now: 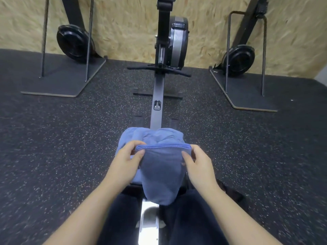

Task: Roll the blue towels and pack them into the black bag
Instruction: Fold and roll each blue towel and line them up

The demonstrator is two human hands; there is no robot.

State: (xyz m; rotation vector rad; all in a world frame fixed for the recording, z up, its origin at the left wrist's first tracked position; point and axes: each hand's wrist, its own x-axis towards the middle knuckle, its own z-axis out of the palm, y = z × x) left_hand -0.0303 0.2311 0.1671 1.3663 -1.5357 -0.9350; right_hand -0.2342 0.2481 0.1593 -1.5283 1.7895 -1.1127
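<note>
Head view, looking down from a person seated astride a rowing machine in a gym: both bare hands hold a folded blue towel by its upper corners. The left hand pinches the towel's left corner between thumb and curled fingers; the right hand grips the right corner in the same way, thumb pressed on the cloth. The stitched top edge runs level between the two hands, and the rest of the towel hangs down toward the person's lap, its lower end over the machine's bright metal rail, between dark trouser legs.

Just behind the held towel lies a heap of further blue towels, loosely bunched on the machine. The rower's grey beam runs away from the heap to a black flywheel housing at the far wall.

On either side stand two more black machines, the left machine and the right machine, each on a flat dark base. The floor is black speckled rubber; the wall is pale chipboard.
</note>
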